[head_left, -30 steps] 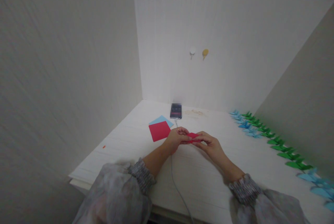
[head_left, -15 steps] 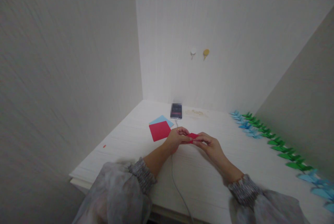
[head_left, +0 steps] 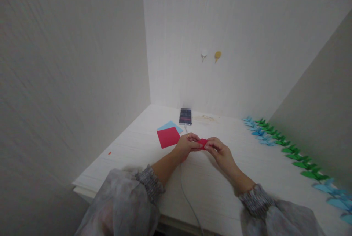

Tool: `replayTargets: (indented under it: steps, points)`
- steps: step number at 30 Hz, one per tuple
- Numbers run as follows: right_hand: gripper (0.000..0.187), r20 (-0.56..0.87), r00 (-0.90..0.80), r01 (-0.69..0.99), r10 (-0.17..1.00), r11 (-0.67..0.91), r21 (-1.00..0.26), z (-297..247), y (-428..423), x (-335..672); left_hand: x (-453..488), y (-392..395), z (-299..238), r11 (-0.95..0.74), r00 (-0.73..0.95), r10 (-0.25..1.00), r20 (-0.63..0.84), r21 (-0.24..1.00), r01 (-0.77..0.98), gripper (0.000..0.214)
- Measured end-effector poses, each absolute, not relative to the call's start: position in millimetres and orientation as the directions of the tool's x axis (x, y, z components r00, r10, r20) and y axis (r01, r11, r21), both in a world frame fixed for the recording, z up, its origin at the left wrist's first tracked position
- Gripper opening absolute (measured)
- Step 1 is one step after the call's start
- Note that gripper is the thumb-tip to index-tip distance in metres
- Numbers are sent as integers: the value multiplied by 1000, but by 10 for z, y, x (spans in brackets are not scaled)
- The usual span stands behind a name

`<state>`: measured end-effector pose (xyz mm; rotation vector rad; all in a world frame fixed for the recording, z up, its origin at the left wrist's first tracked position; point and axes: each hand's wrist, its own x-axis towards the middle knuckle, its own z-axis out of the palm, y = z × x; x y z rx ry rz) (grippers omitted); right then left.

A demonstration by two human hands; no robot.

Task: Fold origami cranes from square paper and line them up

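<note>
Head view: a small red piece point(head_left: 202, 142) is pinched between the two hands, over the middle of the table point(head_left: 132, 148); whether the tabletop is touched by it cannot be told. By the left hand point(head_left: 186, 147) it is gripped from the 9 o'clock side, thumb laid along it; by the right hand point(head_left: 222, 151) it is gripped from 3 o'clock, thumb and fingertips drawn together on its end. Compared with a second ago, the right fingers have been brought closer to the left ones, and less red is left showing. From this, a fold seems to be being pressed at that end while the piece is steadied by the left hand; the crease itself is hidden. Nothing else has visibly been shifted: the red sheet point(head_left: 166, 137) is left flat at 9 o'clock, overlapping the blue sheet point(head_left: 167, 126) at 10, with a dark device point(head_left: 186, 116) at 11. Green shapes point(head_left: 310, 173) are lined up around 3 o'clock, with blue shapes point(head_left: 258, 132) alongside.
</note>
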<state>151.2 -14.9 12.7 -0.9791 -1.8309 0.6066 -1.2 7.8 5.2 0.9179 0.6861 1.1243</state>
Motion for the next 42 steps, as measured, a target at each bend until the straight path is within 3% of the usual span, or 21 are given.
replayTargets:
  steps: [9,18,24,42]
  points:
    - [15,531,-183,354,827,559,-750,50,-92,1517,0,59,63,111,347,936,60,885,-453,25]
    - [18,555,-122,330,823,561,-760,131,-152,1439,-11,16,127,-46,312,934,172,926,-375,28]
    - [16,536,-91,293,839,537,-791,142,-173,1430,-4,16,126,-21,305,941,145,926,-377,26]
    - [15,300,-56,77,952,304,-950,194,-197,1478,-11,28,97,-26,308,941,142,936,-352,27]
